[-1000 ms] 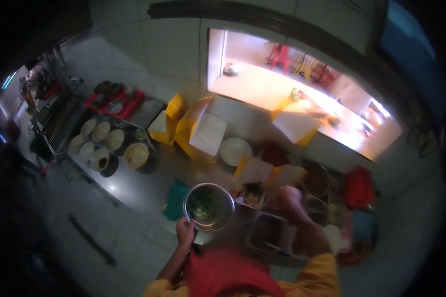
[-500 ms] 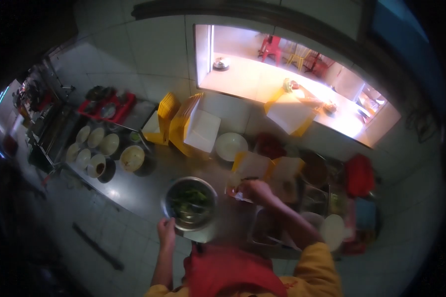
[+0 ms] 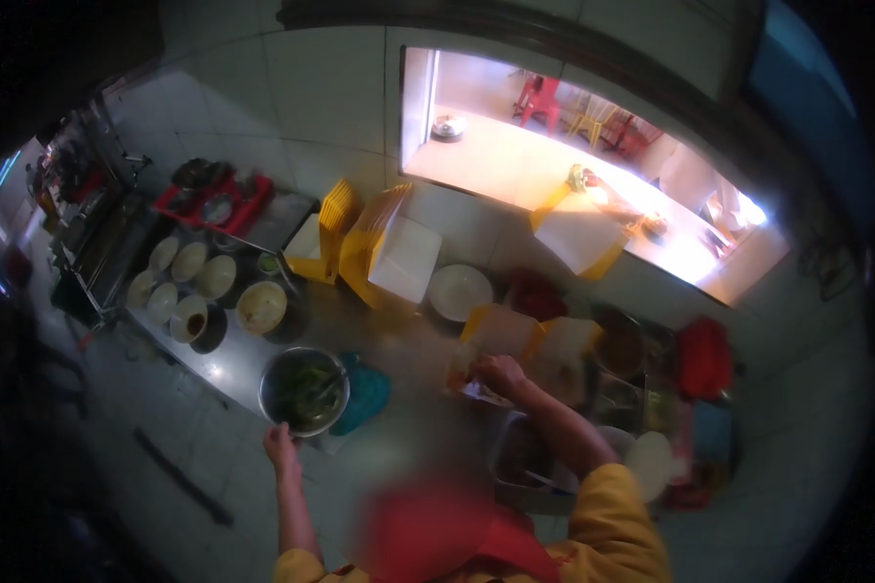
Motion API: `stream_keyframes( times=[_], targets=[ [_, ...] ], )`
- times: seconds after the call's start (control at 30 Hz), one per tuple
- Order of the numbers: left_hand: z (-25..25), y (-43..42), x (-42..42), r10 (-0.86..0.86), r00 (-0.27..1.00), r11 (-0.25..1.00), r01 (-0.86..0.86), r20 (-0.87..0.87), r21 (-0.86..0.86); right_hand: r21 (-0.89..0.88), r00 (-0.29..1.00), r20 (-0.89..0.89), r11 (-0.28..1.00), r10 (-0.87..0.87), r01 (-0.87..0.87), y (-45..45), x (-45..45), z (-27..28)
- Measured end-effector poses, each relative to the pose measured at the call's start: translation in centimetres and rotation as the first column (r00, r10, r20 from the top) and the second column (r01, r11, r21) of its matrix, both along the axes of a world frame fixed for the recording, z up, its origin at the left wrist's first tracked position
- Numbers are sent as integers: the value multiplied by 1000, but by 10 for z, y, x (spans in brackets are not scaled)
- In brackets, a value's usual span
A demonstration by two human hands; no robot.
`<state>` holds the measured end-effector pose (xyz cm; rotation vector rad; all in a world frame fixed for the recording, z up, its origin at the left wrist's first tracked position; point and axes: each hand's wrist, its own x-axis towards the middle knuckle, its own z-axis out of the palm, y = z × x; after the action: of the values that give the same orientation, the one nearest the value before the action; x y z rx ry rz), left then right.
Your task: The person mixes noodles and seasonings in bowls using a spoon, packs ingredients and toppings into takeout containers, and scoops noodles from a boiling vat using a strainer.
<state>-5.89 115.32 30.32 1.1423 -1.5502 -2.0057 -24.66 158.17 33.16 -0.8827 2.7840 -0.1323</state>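
A round metal bowl (image 3: 304, 392) with leafy greens stands near the counter's front edge, with a utensil leaning in it. My left hand (image 3: 280, 445) is closed on the bowl's near rim. At the centre right, my right hand (image 3: 499, 375) is closed over the near part of an open yellow and white takeaway box (image 3: 501, 330); what its fingers hold is too small to name. A second open box (image 3: 566, 340) stands to the right of it. Beside the metal bowl lies a teal cloth (image 3: 365, 394), partly behind its rim.
Several used bowls (image 3: 216, 277) stand at the left, below a red tray (image 3: 214, 202). Stacked yellow boxes (image 3: 360, 238) and a white plate (image 3: 460, 292) line the wall. Food containers (image 3: 617, 400) and a red bundle (image 3: 704, 358) are at the right. Another box (image 3: 578, 236) sits on the hatch ledge.
My left hand and the metal bowl have moved left, uncovering the teal cloth. My right hand has come left from the second box to the first one.
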Motion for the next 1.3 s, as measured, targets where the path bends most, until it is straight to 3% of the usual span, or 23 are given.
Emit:
stream_keyframes(
  times=[0.1, 0.3, 0.47, 0.63, 0.7, 0.73, 0.8, 0.9, 0.97, 1.03, 1.1, 1.13, 1.17, 1.3],
  targets=[
    [-9, 0, 2, 37, 999, 997, -36, -13, 70, -91, 997, 50, 994, 60, -55, 3, -6, -12],
    [-12, 0, 2, 49, 998, 995, -45, -38, 92, 9, 1000, 22, 1000, 0, 0, 0, -5, -48],
    [-14, 1, 2, 42, 999, 997, -41, -14, 68, -105, 996, 85, 994, -20, 29, 2, -15, -2],
    [-11, 1, 3, 38, 999, 998, -38, 12, 51, -149, 980, 158, 978, -119, 143, 9, -18, 10],
    [-13, 1, 4, 30, 999, 999, -31, 10, 43, -339, 990, 74, 931, -119, 137, 14, -15, 19],
    [-12, 1, 4, 16, 1000, 999, -16, 0, 51, -342, 990, 73, 930, -121, 139, 13, -15, 24],
    [-12, 1, 4, -3, 1000, 999, 3, -9, 54, -352, 923, 246, 860, -296, 370, 10, -14, 34],
    [-15, -1, 2, -9, 1000, 1000, 9, 29, 30, -302, 917, 147, 866, -371, 399, 17, -21, 15],
    [-22, -2, 3, 55, 994, 996, -49, 89, -71, -288, 927, 70, 882, -369, 372, 21, -23, 7],
    [-39, -12, 2, 175, 973, 944, -122, 152, -306, -264, 919, -13, 888, -393, 376, 31, -19, 6],
    [-8, 8, 2, 311, 942, 695, -135, 126, -707, -381, 907, 214, 824, -364, 420, 46, -17, 13],
    [3, 14, 2, 306, 949, 636, -144, 76, -758, -381, 882, 205, 796, -425, 471, 56, -10, 26],
    [13, 18, 1, 303, 953, 573, -162, 24, -804, -361, 909, 143, 834, -392, 417, 62, 0, 46],
    [66, 74, -15, 132, 983, 557, -181, -128, -811, -381, 931, 41, 856, -362, 349, 130, 18, 93]
  ],
)
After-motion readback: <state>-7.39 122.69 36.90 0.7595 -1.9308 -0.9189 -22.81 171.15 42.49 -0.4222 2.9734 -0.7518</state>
